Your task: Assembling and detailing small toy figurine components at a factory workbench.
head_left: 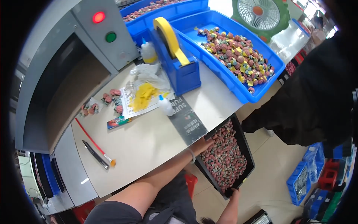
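so you've got the black tray (247, 153) off the edge of the table (138, 145), hanging over the floor and tilted in view, with a thick layer of small pinkish pieces (225, 160) spread inside it. your right hand (234, 195) is curled closed around the tray's near end, by the corner. your left hand (203, 145) is at the tray's other side, right by the table edge, thumb side over the rim next to the pieces. some of those fingers are hidden, so i can't tell how far closed that hand is or if it's really gripping.

up on the table there's a blue tape dispenser (182, 74) with a yellow roll, and a white squeeze bottle (166, 106) just beside a sheet with a heap of yellow bits (143, 96) on it. over to your left, 1 red-handled brush (89, 138) lies next to a slim dark tool (95, 154). behind the dispenser, a blue tray (238, 89) holds more pinkish pieces mixed with yellow ones.
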Tool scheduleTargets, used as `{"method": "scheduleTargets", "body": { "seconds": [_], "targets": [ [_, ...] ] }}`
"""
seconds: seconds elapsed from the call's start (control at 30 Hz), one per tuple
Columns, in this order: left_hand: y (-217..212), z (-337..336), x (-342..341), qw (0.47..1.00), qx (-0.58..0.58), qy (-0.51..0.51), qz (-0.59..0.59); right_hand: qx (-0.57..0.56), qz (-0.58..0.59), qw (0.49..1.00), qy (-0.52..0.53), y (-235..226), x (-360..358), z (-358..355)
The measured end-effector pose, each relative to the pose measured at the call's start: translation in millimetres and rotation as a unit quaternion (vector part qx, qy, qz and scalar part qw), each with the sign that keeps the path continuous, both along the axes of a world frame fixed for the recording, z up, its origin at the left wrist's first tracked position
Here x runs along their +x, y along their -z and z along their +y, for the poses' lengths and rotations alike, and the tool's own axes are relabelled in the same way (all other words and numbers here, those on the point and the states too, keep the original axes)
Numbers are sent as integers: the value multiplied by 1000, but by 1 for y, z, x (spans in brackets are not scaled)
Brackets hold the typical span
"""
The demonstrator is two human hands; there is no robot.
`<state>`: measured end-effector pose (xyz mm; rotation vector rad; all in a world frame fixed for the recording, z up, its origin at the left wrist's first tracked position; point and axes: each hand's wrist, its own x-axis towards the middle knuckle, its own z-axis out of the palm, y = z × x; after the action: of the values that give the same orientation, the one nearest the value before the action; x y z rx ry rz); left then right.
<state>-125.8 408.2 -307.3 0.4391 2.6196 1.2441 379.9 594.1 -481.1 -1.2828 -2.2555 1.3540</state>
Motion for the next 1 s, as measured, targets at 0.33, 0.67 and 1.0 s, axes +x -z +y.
{"method": "scheduleTargets", "body": {
  "seconds": [0.33, 0.67, 1.0],
  "targets": [
    [-71, -41, 117, 941, 76, 153, -293, 341, 96, 918, -179, -42, 174, 39],
    [-147, -185, 155, 922, 207, 171, -279, 52, 6, 940, 336, -278, 81, -197],
    [-303, -446, 151, 891, 389, -61, -224, -1, 215, 963, 161, -421, -47, -249]
  ]
}}
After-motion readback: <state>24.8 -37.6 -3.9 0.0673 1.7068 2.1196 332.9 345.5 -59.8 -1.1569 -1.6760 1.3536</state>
